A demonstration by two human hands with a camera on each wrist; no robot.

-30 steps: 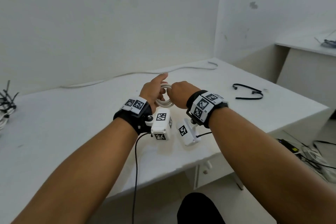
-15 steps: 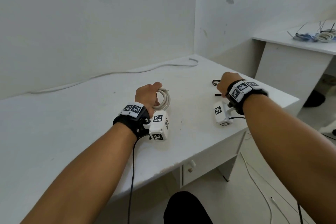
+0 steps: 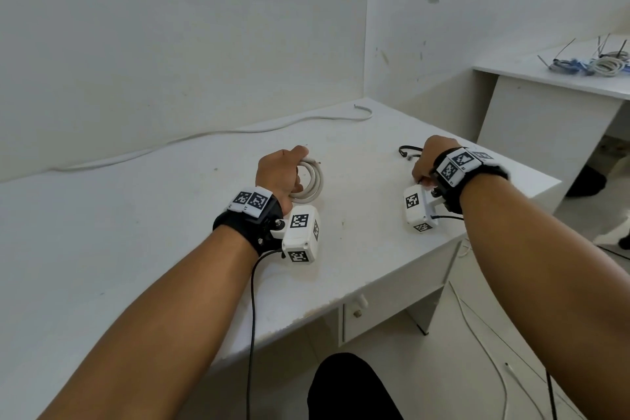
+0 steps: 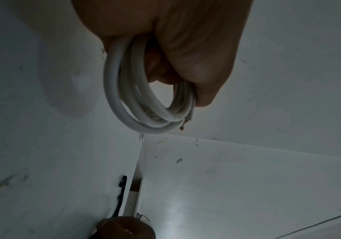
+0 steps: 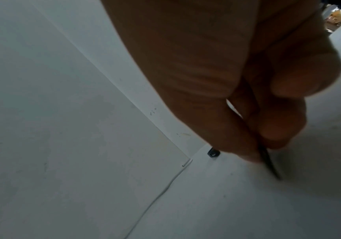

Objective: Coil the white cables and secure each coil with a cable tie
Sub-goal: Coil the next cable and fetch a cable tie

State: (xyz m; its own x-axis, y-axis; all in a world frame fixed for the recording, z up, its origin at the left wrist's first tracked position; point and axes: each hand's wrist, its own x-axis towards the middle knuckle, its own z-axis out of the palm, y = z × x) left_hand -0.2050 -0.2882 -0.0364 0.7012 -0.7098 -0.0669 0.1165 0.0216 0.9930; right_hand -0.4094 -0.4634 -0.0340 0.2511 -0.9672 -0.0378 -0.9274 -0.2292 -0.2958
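Coiled white cable [image 3: 312, 182]: round-sheathed, wound in several loops, centre of the head view; held just above the white desk top [image 3: 136, 232]; cut end with bare wire tip shows at the loop's lower right in the left wrist view [image 4: 149, 111].
Left hand [image 3: 281, 176]: fingers clenched round one side of the coil, thumb laid over the loops; rest of the coil hangs free below the fist [image 4: 165, 40].
Thin black plastic cable tie [image 3: 407, 151]: right of centre in the head view, curved strap lying on the desk top, partly hidden behind the right hand; square head visible on the surface in the right wrist view [image 5: 213, 153].
Right hand [image 3: 428, 160]: thumb and forefinger pinched on the tie's strap, tapered tail sticking out below the fingertips [image 5: 247, 145]; remaining fingers curled in.
Loose white cable [image 3: 211, 136]: uncoiled, stretched along the desk's far edge against the wall, upper centre of the head view, hooked end at the corner.
Second white desk [image 3: 545, 78]: upper right of the head view; carries a small heap of coiled white and blue cables [image 3: 589, 63] with tie tails sticking up.
Containers: drawer with knob [image 3: 358, 309] under the near desk edge, closed; contents cannot be told.
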